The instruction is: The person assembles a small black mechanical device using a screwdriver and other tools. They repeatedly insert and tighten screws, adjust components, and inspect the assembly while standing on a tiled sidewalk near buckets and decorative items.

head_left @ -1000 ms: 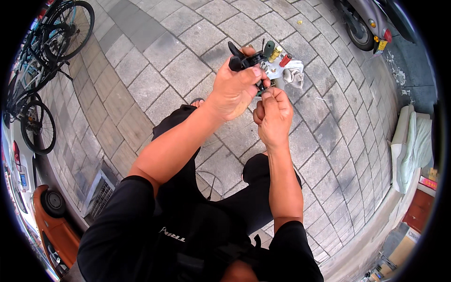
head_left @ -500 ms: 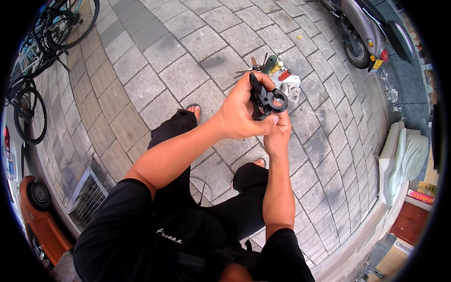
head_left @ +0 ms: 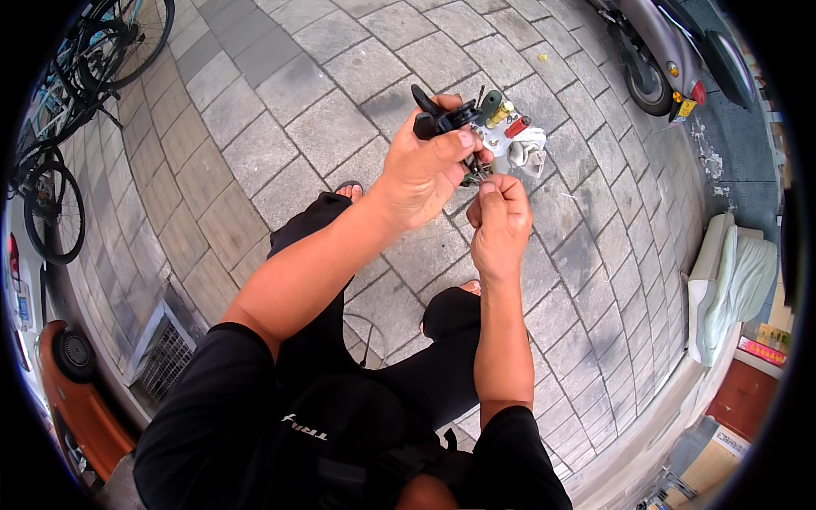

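Note:
My left hand [head_left: 425, 174] grips a black bicycle lever [head_left: 435, 119], which looks like a brake or shift lever, with its blade toward the upper left. Dark metal bits [head_left: 478, 170] show below the lever between my two hands. My right hand [head_left: 501, 217] is just below and to the right, thumb and fingertips pinched at these bits; what it holds is too small to name. On the paving behind lie a dark green handle [head_left: 490, 103], a yellow-handled tool [head_left: 501, 113], a red-handled one [head_left: 517, 127] and a whitish cloth [head_left: 529, 151].
Grey paving stones [head_left: 340, 119] surround my sandalled feet. Bicycles [head_left: 93, 59] stand at the upper left, a scooter [head_left: 650, 64] at the upper right. A cushioned seat [head_left: 729, 285] is at the right, and a metal floor grate [head_left: 166, 361] lies at the lower left.
The lever has turned in my left hand and shifted up and left, so its ring clamp no longer faces up. My right hand has moved from beside the clamp to a pinch below it.

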